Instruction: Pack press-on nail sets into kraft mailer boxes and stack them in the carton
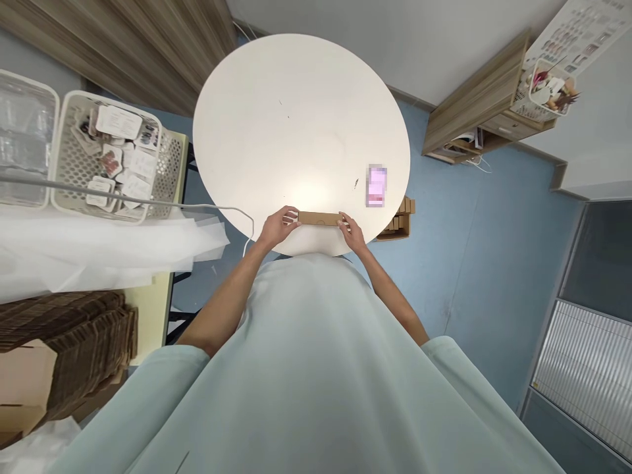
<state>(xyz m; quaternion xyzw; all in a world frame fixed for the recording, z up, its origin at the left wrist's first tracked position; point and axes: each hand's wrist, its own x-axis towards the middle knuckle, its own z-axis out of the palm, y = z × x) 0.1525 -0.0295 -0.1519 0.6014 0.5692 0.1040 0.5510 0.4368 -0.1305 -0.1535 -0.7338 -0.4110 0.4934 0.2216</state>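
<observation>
A small, long brown cardboard box (320,218) is held level between both hands, close to the near edge of the round white table (296,85). My left hand (279,225) grips its left end, fingers at the far side and thumb at the near side. At the opposite end my right hand (351,232) pinches the box between fingers and thumb. A tuck flap with a half-round notch seems to show on the side facing me. What is inside the box cannot be seen.
A phone with a blurred screen (376,185) lies on the table's right side. Below the right edge stands an open carton of small boxes (402,227). To the left are a white basket of packets (74,191), a cable (207,207), white sheets (123,247) and stacked flat cardboard (89,349).
</observation>
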